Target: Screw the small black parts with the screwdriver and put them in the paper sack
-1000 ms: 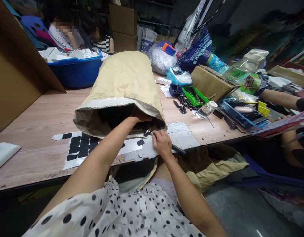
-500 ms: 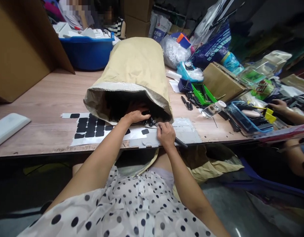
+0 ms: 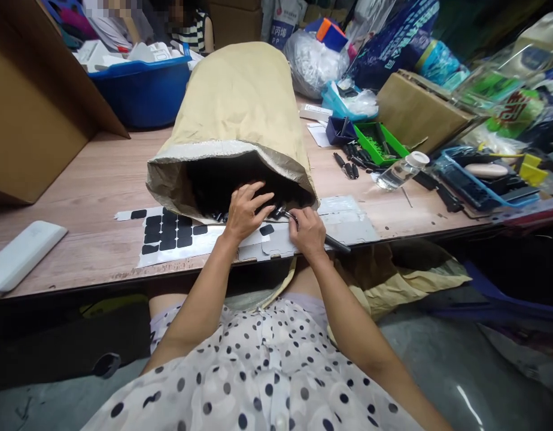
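A tan paper sack (image 3: 240, 96) lies on its side on the table, its mouth facing me, with dark pieces inside that I cannot make out singly. At that mouth is my left hand (image 3: 247, 212), open, fingers spread and nothing visible in them. My right hand (image 3: 307, 232) is closed around a slim tool (image 3: 337, 243) with a dark handle and a metal shaft; its exact kind is unclear. Small black shiny parts (image 3: 279, 211) lie at the sack's lip, by the shaft's tip. Under my hands lies a white sheet (image 3: 153, 258) of black rounded stickers (image 3: 169, 230).
At left are a white oblong device (image 3: 27, 254) and a cardboard box (image 3: 38, 108). A blue tub (image 3: 142, 96) stands behind. To the right are a clear bottle (image 3: 400, 172), a green tray (image 3: 395, 143), a blue basket (image 3: 478, 206) and several black parts (image 3: 346, 166).
My left hand has drawn back out of the sack's mouth toward me, its fingers now spread. My right hand keeps hold of the tool in nearly the same place. The view has shifted slightly.
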`<control>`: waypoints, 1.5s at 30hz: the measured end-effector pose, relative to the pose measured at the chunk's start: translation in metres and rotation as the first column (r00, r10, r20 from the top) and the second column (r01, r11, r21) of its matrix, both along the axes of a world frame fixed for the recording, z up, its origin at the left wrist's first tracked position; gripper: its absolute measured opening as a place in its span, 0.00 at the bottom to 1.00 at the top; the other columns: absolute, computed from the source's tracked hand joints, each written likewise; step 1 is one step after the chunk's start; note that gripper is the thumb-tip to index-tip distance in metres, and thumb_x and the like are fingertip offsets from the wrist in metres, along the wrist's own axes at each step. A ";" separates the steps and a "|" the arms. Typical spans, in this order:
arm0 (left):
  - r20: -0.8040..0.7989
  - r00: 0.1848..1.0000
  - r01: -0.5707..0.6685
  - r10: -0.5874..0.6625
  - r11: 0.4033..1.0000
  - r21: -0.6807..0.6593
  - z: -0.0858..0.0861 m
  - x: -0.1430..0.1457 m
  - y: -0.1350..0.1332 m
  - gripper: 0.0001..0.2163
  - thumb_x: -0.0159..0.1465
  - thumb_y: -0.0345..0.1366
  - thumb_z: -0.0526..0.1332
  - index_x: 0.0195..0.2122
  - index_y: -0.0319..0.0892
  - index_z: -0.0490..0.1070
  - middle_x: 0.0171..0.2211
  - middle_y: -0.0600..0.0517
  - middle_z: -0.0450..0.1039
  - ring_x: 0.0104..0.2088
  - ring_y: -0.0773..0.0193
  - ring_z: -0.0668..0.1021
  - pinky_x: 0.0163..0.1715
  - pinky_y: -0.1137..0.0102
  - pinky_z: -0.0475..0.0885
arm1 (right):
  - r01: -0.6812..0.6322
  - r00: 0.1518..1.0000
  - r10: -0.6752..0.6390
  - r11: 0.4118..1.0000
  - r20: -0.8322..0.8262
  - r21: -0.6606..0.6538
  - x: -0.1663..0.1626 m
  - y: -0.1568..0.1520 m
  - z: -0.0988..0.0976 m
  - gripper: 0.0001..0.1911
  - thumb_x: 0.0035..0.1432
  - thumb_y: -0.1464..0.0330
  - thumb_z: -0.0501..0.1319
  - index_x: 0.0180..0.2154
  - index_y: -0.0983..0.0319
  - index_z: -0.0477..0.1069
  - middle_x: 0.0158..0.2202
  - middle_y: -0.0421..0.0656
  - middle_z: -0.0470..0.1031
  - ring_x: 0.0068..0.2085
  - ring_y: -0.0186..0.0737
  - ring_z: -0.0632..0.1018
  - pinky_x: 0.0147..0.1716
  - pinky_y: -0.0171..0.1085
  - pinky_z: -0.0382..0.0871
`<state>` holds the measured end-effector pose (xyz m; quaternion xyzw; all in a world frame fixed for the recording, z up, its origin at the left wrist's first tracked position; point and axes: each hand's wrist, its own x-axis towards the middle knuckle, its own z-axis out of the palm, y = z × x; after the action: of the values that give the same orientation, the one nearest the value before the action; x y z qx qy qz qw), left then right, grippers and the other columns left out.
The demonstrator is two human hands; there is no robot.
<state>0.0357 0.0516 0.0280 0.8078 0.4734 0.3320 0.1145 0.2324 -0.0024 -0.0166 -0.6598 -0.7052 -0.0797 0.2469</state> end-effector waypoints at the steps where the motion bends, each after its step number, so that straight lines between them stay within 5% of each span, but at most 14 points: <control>1: 0.019 1.000 -0.026 0.025 0.999 0.032 0.000 -0.007 -0.007 0.13 0.67 0.42 0.61 0.50 0.51 0.77 0.57 0.49 0.73 0.58 0.52 0.72 0.60 0.56 0.63 | 0.002 1.000 -0.002 1.000 0.000 0.002 -0.001 0.000 0.000 0.11 0.64 0.70 0.54 0.43 0.59 0.74 0.38 0.47 0.69 0.41 0.47 0.68 0.40 0.41 0.60; 9: 0.267 0.874 -0.426 0.406 0.904 0.018 -0.014 -0.078 -0.046 0.10 0.66 0.36 0.57 0.41 0.44 0.78 0.36 0.50 0.77 0.36 0.60 0.78 0.41 0.65 0.74 | -0.004 0.999 0.003 1.000 -0.034 -0.024 -0.004 -0.003 0.002 0.11 0.64 0.70 0.54 0.44 0.59 0.74 0.38 0.47 0.70 0.41 0.47 0.68 0.41 0.41 0.61; 16: 0.202 0.941 -0.273 0.272 0.962 -0.024 -0.030 -0.075 -0.069 0.08 0.64 0.35 0.58 0.39 0.45 0.77 0.35 0.50 0.77 0.39 0.59 0.78 0.43 0.64 0.75 | 0.011 0.999 -0.012 0.999 -0.035 -0.040 -0.004 -0.006 0.003 0.11 0.64 0.70 0.55 0.43 0.59 0.75 0.38 0.47 0.71 0.41 0.46 0.68 0.40 0.40 0.61; 25: 0.342 0.893 -0.268 0.292 0.956 -0.118 -0.035 -0.073 -0.066 0.04 0.59 0.31 0.57 0.28 0.44 0.70 0.27 0.55 0.71 0.26 0.66 0.72 0.29 0.71 0.71 | 0.018 1.000 -0.018 1.000 -0.013 -0.001 0.001 -0.010 0.001 0.11 0.63 0.70 0.56 0.42 0.60 0.76 0.36 0.46 0.73 0.39 0.44 0.70 0.40 0.38 0.63; 45: 0.204 0.961 -0.154 0.187 0.974 -0.169 -0.047 -0.063 -0.067 0.08 0.58 0.32 0.57 0.34 0.46 0.76 0.22 0.55 0.70 0.28 0.60 0.74 0.36 0.67 0.70 | 0.081 0.996 -0.079 0.995 0.040 -0.054 0.008 -0.010 -0.006 0.12 0.63 0.69 0.55 0.41 0.59 0.77 0.37 0.46 0.73 0.40 0.45 0.70 0.43 0.39 0.65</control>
<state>-0.0276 -0.0156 -0.0185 0.7116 0.5497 0.3904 0.1976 0.2401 -0.0125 -0.0227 -0.6925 -0.6848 -0.0825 0.2116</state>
